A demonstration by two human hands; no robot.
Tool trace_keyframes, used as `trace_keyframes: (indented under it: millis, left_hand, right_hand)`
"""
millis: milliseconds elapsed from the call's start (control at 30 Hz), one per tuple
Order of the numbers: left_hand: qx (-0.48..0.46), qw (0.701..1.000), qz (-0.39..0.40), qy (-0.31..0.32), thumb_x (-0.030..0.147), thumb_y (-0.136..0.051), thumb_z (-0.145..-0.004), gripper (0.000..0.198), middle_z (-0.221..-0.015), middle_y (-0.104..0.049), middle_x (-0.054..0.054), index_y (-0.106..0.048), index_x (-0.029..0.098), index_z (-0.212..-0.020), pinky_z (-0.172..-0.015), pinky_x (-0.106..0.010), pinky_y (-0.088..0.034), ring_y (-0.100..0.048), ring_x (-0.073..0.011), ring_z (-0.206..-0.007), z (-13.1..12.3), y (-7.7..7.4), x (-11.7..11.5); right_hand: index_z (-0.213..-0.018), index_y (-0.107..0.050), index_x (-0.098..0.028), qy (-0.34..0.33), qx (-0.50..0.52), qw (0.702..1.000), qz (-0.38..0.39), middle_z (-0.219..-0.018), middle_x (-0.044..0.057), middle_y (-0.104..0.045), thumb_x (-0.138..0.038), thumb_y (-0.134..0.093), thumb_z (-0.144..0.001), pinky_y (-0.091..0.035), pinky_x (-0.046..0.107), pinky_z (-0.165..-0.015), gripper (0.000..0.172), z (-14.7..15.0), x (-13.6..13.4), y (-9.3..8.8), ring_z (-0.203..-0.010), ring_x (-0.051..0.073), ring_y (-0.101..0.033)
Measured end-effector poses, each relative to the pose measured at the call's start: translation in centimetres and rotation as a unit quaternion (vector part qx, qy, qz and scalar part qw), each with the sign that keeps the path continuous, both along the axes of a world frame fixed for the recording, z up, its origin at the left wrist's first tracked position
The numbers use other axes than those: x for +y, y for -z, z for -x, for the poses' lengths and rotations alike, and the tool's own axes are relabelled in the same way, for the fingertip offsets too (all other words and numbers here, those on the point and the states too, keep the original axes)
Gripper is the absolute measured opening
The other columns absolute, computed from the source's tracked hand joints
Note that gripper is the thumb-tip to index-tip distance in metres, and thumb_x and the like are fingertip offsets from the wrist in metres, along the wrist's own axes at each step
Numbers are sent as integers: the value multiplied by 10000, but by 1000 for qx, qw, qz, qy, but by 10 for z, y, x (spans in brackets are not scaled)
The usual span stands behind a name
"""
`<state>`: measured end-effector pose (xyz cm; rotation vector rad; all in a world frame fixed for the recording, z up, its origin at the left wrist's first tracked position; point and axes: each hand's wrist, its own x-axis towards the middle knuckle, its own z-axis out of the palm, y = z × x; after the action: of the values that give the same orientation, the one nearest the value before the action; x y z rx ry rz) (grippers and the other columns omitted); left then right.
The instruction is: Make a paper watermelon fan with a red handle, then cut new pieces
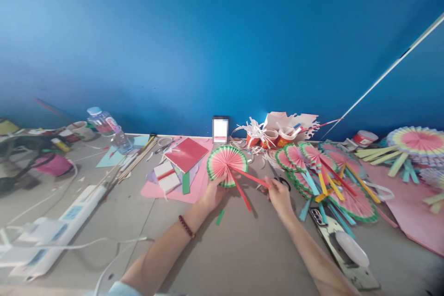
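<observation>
A round pleated paper fan [225,159], pink with a green and white rim, is spread into a full disc above the middle of the table. My left hand [213,194] grips its lower left edge, fingers closed. Two red strips hang from the fan as handles. My right hand [277,195] pinches the end of one red strip [251,178], drawn out to the right. The other red strip [243,196] points downward, its end free. A small green paper scrap [220,217] lies below my left hand.
Several finished paper fans [312,162] and a phone [342,249] with a white case on it lie at right. Scissors [282,180] rest near my right hand. Paper cups [270,138] stand behind; coloured paper [187,155], a bottle [104,122] and a power strip [69,222] lie left.
</observation>
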<state>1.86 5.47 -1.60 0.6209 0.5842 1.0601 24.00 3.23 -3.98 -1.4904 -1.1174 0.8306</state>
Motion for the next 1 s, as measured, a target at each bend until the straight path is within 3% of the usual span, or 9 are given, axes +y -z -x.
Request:
trace_keyframes:
  millis: [67, 133, 267, 367, 533, 667, 867, 1000]
  left_hand:
    - [6, 1000, -4, 3, 288, -623, -790, 315, -1055, -693, -115, -658, 126, -1057, -907, -371, -468, -618, -284, -1044, -1, 0, 0]
    - [6, 1000, -14, 4, 292, -638, -784, 351, -1093, -678, -123, -638, 130, -1096, -897, -390, -480, -620, -293, -1039, -1, -1, -1]
    - [18, 1000, -18, 1, 301, -665, -769, 376, -1123, -663, -131, -629, 140, -1107, -874, -411, -503, -615, -306, -1047, -3, -4, -3]
    - [30, 999, -16, 8, 296, -659, -776, 342, -1111, -667, -137, -642, 126, -1072, -866, -406, -513, -604, -305, -1067, -4, -7, -5]
    - [31, 1000, -5, 3, 277, -662, -774, 332, -1102, -671, -134, -645, 128, -1071, -854, -396, -519, -603, -299, -1066, -4, -7, -6]
    - [13, 1000, 1, -10, 267, -658, -777, 302, -1091, -676, -122, -655, 131, -1046, -892, -399, -497, -602, -295, -1065, -4, -2, -4]
    - [-9, 1000, 7, -10, 251, -651, -782, 274, -1073, -685, -90, -660, 148, -1036, -910, -374, -486, -617, -262, -1033, -4, 0, -3]
    - [-10, 1000, 15, -22, 249, -663, -777, 291, -1047, -690, -85, -648, 154, -1052, -898, -361, -486, -632, -248, -997, -4, 2, -2]
  right_hand:
    - [-1004, -693, -155, 9, 29, 1000, -2, -813, 85, -722, -518, -560, -762, -381, 241, -337, 457, -3, 2, -3, -367, 105, -483]
    - [-1050, -678, -158, 14, 41, 999, 1, -909, 91, -716, -517, -533, -777, -369, 251, -337, 474, -4, 2, -8, -346, 87, -447]
    - [-891, -709, -144, -12, -8, 1000, -26, -844, 95, -717, -516, -535, -786, -470, 281, -494, 424, 2, -3, -20, -541, 162, -588]
    - [-837, -698, -172, -47, -119, 989, -79, -829, 76, -711, -464, -592, -773, -499, 293, -618, 318, 10, -9, -24, -657, 184, -615]
    - [-810, -686, -217, -63, -287, 937, -187, -725, 46, -679, -363, -510, -856, -485, 268, -608, 233, 20, -15, -18, -611, 157, -596]
    - [-819, -686, -226, -62, -379, 896, -223, -651, 35, -671, -299, -463, -883, -470, 261, -598, 244, 25, -17, -16, -561, 150, -597]
    - [-819, -671, -224, -76, -433, 863, -250, -684, 38, -685, -208, -463, -866, -477, 272, -655, 214, 32, -23, -20, -647, 167, -631]
    - [-899, -667, -228, -96, -406, 875, -246, -788, 47, -705, -190, -457, -858, -502, 288, -701, 217, 36, -25, -19, -730, 182, -651]
